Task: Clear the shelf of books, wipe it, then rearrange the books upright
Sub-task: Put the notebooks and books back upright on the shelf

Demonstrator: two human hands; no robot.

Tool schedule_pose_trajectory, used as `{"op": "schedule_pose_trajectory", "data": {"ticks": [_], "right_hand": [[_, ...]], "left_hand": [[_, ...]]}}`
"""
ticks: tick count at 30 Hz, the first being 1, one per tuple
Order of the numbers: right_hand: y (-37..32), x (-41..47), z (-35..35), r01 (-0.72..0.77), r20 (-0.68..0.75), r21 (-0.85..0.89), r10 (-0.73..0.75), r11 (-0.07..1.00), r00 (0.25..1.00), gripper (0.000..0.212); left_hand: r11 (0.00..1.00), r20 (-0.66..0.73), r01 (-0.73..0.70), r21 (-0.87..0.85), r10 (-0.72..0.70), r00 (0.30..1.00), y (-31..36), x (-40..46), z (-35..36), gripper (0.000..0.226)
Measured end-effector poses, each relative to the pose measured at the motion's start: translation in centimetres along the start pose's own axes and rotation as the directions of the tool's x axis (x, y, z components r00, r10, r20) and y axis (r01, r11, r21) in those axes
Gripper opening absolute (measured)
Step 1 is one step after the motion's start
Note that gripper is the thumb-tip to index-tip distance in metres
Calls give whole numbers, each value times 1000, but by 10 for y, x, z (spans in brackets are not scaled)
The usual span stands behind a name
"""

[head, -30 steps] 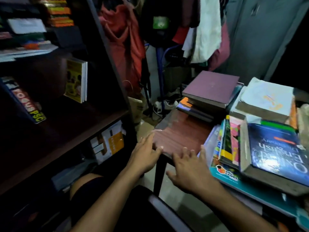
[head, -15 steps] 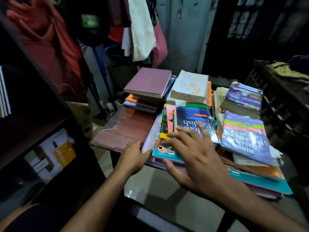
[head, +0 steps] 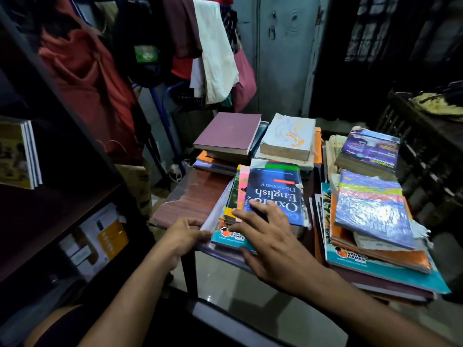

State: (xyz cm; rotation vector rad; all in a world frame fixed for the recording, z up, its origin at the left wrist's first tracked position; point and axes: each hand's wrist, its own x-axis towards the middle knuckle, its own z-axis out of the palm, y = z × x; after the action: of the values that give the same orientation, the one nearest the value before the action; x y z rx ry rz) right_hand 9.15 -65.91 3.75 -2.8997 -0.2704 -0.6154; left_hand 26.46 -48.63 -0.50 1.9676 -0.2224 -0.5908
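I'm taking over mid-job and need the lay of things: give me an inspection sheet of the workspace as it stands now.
Surface: wooden table, bare patch at its left, torn edge facing the person.
Job's things: dictionary tops the near stack; maroon book and pale book top the far stacks; a purple book tops the right stack. All lie flat. Shelf at left, a few thin books upright on it.
Clutter: boxes under the shelf.
Grippers: left hand grips the near stack's left edge; right hand lies flat on it, fingers on the dictionary.
Cables: a power strip on the floor behind the table, too dim to be sure.
Surroundings: hanging clothes, grey cupboard.
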Motion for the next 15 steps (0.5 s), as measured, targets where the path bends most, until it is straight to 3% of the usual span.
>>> {"op": "schedule_pose_trajectory", "data": {"ticks": [6, 8, 10, 12, 13, 15], "right_hand": [[-27, 24, 6, 114, 48, 154, -123, 981, 991, 40], [-28, 29, -8, 102, -1, 346, -109, 933, 994, 38], [-25, 33, -32, 63, -132, 502, 5, 863, 991, 33], [-12, 34, -51, 6, -288, 507, 163, 862, 944, 32], [0, 35, -54, -82, -303, 499, 262, 863, 916, 37], [26, 40, -44, -335, -170, 531, 485, 779, 858, 60]], "left_hand": [[990, -26, 5, 142, -1, 1000, -8, -3, -50, 22], [968, -46, -32, 250, 45, 998, -8, -7, -59, 38], [928, -93, -134, 348, 176, 980, 2, -12, -63, 54], [901, -154, -244, 359, 315, 937, 25, -21, -58, 38], [890, -168, -287, 355, 362, 917, 40, -29, -52, 31], [901, -88, -293, 320, 336, 938, 68, -46, -32, 33]]}}
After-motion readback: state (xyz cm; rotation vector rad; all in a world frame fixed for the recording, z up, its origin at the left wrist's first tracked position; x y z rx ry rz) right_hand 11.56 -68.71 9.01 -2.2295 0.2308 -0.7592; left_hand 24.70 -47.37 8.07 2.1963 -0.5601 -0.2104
